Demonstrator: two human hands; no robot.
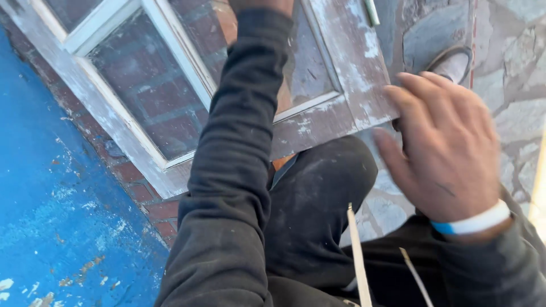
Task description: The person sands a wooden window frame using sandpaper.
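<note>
The right hand [441,153] is spread flat against the corner of a peeling window sash [335,108]; the left hand's grip cannot be told, being cut off at the frame's top.

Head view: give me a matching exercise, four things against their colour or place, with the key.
Things:
1. right hand
2. window frame
3. wristband
4. floor patch

Descriptions:
A. painted blue, worn and speckled, at the left
B. fingers spread, resting at the frame's lower corner
C. white with a blue edge
D. worn white paint, glass panes showing brick behind

Pairs: 1-B, 2-D, 3-C, 4-A

The left hand is almost wholly cut off at the top edge; only its dark sleeve shows, reaching across the frame.
</note>
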